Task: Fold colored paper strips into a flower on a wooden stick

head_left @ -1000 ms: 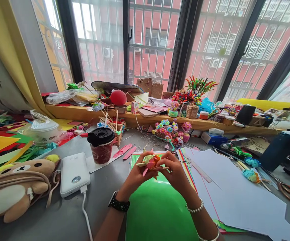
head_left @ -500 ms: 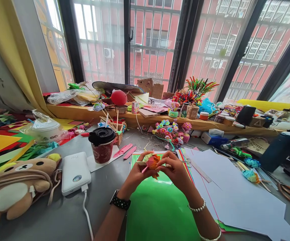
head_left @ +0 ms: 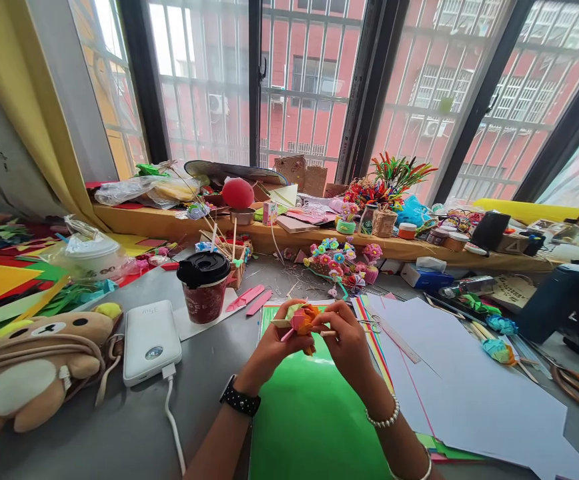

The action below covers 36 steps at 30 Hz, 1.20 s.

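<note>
Two hands (head_left: 272, 340) (head_left: 347, 337) face windows (head_left: 254, 100) over a grey table (head_left: 209, 400).

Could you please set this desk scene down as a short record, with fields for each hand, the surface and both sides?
Left hand: holds a folded-paper piece in pink, orange and pale green
Right hand: fingertips at the piece's orange side; a small pale item among the fingers, too small to identify
Surface below: green sheet on a grey desk
Left side: plush bear, white power bank, lidded cup
Right side: white paper, ruler, dark bottle
</note>
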Motion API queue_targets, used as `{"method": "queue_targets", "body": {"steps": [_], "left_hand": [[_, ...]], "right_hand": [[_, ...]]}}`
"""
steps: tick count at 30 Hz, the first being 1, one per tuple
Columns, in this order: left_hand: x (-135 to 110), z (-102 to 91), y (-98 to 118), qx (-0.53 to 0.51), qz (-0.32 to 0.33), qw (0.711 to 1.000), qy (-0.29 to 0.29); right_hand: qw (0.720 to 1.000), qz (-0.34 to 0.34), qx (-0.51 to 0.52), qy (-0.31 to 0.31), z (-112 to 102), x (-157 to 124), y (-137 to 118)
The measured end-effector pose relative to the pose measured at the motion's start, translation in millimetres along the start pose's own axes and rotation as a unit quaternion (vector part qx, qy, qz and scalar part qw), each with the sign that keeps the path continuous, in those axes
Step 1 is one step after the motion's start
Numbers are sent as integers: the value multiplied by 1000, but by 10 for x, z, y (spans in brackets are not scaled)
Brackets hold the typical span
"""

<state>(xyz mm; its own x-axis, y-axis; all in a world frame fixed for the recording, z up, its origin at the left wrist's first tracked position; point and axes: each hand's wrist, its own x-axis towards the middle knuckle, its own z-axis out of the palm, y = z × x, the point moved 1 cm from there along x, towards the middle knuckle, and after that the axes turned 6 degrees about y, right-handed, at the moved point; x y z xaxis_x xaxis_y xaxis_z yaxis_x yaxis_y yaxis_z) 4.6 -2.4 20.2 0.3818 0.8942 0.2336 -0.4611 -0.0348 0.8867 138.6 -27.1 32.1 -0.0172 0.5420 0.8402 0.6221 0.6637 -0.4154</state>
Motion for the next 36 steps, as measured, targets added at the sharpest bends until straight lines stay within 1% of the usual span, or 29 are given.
{"method": "queue_targets", "body": {"steps": [4, 7, 10, 13, 17, 19, 24, 27, 30, 33, 36], "left_hand": [[2, -5, 13, 4, 1, 1000, -6], [8, -22, 5, 6, -1, 1000, -13], [7, -40, -14, 14, -4, 1000, -18], [3, -47, -31, 25, -13, 999, -24], [15, -47, -37, 23, -5, 1000, 15], [24, -43, -38, 28, 0, 999, 22], [42, -36, -41, 32, 8, 999, 33], [55, -47, -52, 38, 10, 998, 51], [68, -64, -71, 50, 8, 997, 64], [68, -67, -80, 50, 11, 996, 71], [54, -52, -72, 36, 16, 997, 67]], "right_hand": [[1000, -11, -12, 20, 24, -14, 1], [1000, -9, -11, 16, 12, -3, 9], [1000, -6, -10, -6, -27, 17, 29], [999, -10, -2, -41, -57, 28, 55], [999, 3, -7, -51, -49, 26, 74], [998, 15, -2, -59, -39, 27, 69], [992, 46, 29, -116, -84, 57, 33], [989, 65, 10, -135, -139, 79, 42], [990, 72, -3, -117, -170, 85, 92], [993, 94, 25, -70, -190, 72, 146], [994, 106, 17, -33, -226, 64, 146]]}}
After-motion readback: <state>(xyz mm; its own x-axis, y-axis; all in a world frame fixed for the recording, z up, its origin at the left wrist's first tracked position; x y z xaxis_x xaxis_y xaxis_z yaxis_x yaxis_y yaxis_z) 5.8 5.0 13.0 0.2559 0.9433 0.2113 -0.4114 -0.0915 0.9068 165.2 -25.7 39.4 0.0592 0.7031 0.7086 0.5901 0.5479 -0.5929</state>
